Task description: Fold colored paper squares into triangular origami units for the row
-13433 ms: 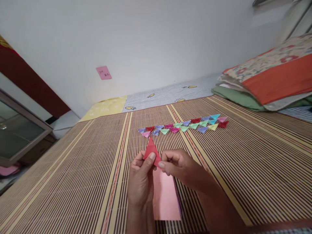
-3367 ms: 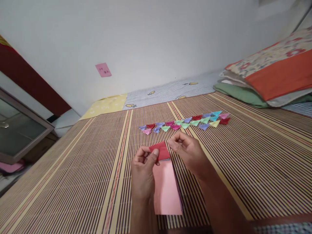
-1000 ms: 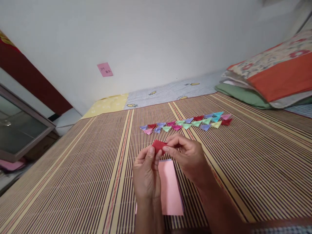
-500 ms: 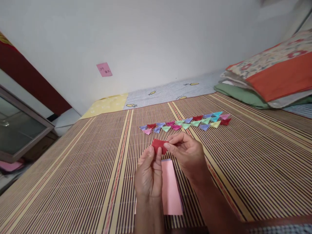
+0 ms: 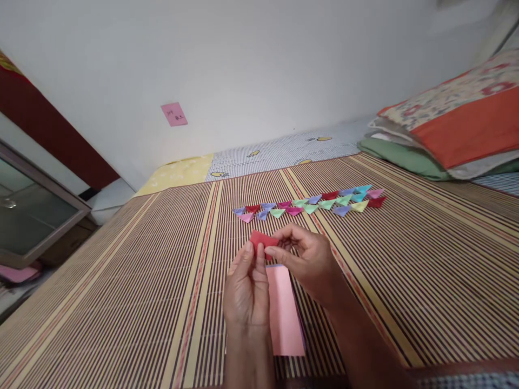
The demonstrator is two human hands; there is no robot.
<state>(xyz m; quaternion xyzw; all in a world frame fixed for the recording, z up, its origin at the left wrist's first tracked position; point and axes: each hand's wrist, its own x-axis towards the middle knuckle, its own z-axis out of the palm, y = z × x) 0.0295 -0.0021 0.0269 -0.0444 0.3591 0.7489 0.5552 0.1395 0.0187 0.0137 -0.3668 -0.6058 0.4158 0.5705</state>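
Note:
A small folded piece of red paper is held up between both hands, above the mat. My left hand pinches its left and lower side between thumb and fingers. On the right, the thumb and fingertips of my right hand grip the paper's other end. Beneath the hands lies a stack of pink paper, with a purple edge showing under the top sheet; my left forearm hides part of it. Beyond the hands, several small folded paper triangles in many colours lie in two rows.
A striped bamboo mat covers the bed. Folded bedding in orange, floral and green is piled at the right. A pink note sticks to the white wall behind. At the left stands a glass-fronted cabinet.
My right thumb has slid left and down along the red paper, and the right hand has shifted slightly left. My left hand keeps its pinch on the paper.

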